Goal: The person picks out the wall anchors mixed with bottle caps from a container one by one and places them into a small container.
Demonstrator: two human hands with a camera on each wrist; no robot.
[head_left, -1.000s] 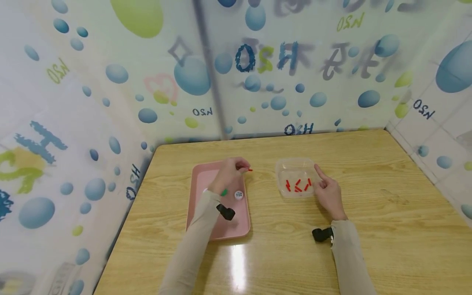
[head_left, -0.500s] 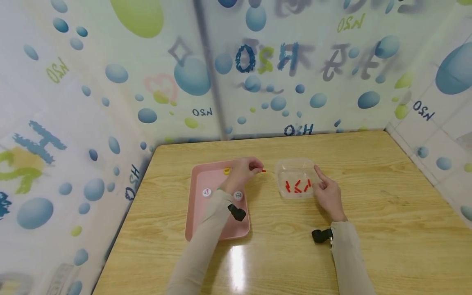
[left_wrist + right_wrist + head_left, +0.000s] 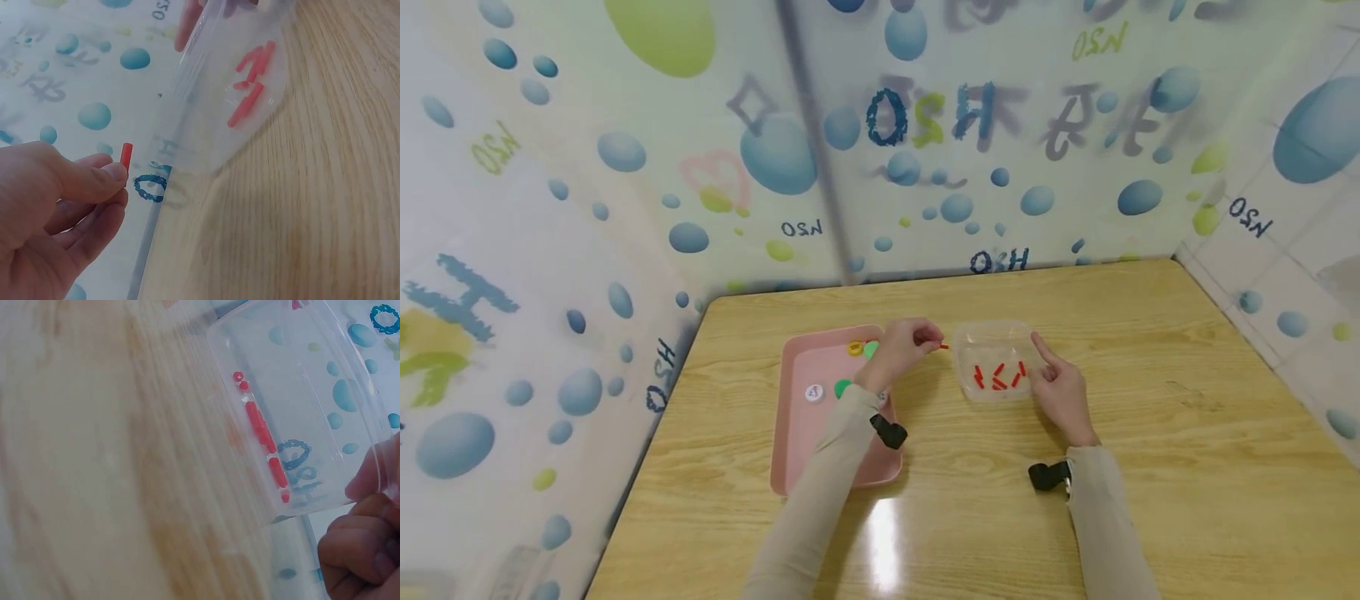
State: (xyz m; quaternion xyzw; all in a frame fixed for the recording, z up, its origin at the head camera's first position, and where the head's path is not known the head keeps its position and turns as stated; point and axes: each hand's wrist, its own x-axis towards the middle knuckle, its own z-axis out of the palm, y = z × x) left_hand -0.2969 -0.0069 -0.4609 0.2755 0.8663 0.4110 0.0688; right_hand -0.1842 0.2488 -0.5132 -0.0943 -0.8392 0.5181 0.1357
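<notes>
My left hand (image 3: pixel 901 352) pinches a short red tube (image 3: pixel 127 157) between thumb and fingertips. In the head view it reaches past the tray's right edge, with the tube at the left rim of a clear plastic container (image 3: pixel 992 343). Several similar red tubes (image 3: pixel 999 370) lie scattered on the container's floor. At the container's right side, my right hand (image 3: pixel 1063 396) grips the rim, its index finger stretched along the edge. In the right wrist view the other fingers are curled outside the wall.
A pink tray (image 3: pixel 796 425) lies to the left under my left forearm. It bears a white disc (image 3: pixel 814 392), a green disc (image 3: pixel 842 388), a yellow piece (image 3: pixel 855 347) and others partly covered. A patterned curtain (image 3: pixel 760 250) stands behind the wooden table (image 3: pixel 985 500).
My left hand has carried the red tube rightward from over the tray to the container's left rim. My right hand keeps its hold on the container. The head view has shifted slightly.
</notes>
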